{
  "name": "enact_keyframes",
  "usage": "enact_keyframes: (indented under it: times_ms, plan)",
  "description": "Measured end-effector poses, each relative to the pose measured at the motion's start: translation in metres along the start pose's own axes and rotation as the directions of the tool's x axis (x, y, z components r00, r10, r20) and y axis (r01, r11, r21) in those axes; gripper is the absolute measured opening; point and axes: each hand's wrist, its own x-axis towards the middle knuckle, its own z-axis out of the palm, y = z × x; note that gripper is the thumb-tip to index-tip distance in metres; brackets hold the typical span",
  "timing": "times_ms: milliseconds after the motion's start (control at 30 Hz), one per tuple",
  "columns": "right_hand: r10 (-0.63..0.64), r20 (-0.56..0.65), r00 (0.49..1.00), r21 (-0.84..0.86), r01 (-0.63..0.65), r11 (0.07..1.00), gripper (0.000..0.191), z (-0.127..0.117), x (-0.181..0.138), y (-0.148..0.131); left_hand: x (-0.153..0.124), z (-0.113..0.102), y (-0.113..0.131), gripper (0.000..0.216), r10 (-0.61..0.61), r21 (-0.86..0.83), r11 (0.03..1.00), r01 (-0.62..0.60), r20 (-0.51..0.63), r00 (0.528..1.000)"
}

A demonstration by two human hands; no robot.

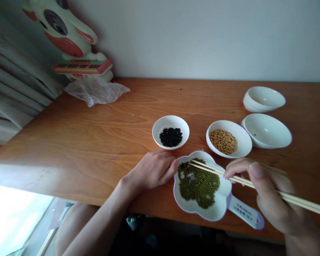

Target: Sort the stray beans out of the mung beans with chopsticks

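Observation:
My right hand point(266, 192) is closed around a pair of wooden chopsticks point(216, 171), whose tips reach over a white flower-shaped dish point(221, 208) of green mung beans point(198, 185). My left hand point(152, 169) rests on the table with its fingers held together, fingertips touching the dish's left rim. Just behind stand a small white bowl of black beans point(171, 136) and a white bowl of yellow soybeans point(223, 141).
The wooden table point(96, 135) runs to a near edge just below the dish. Empty white bowls point(266, 131) sit at the right, another stack point(264, 99) behind them. A crumpled clear plastic bag point(96, 90) and a toy figure point(69, 39) stand at the back left by the wall.

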Motion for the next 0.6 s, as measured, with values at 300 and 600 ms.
enact_keyframes:
  times_ms: [300,600]
  plan:
    - [-0.015,0.122,0.992,0.088,0.004,0.996,0.035,0.016,-0.002,-0.006,0.001,0.001,-0.001,0.051,0.024,0.014,1.000,-0.023,-0.028,0.999]
    - [-0.039,-0.055,0.998,0.007,0.040,0.999,0.037,-0.002,-0.005,-0.007,0.001,-0.001,0.000,0.052,0.016,0.049,0.999,-0.016,0.001,1.000]
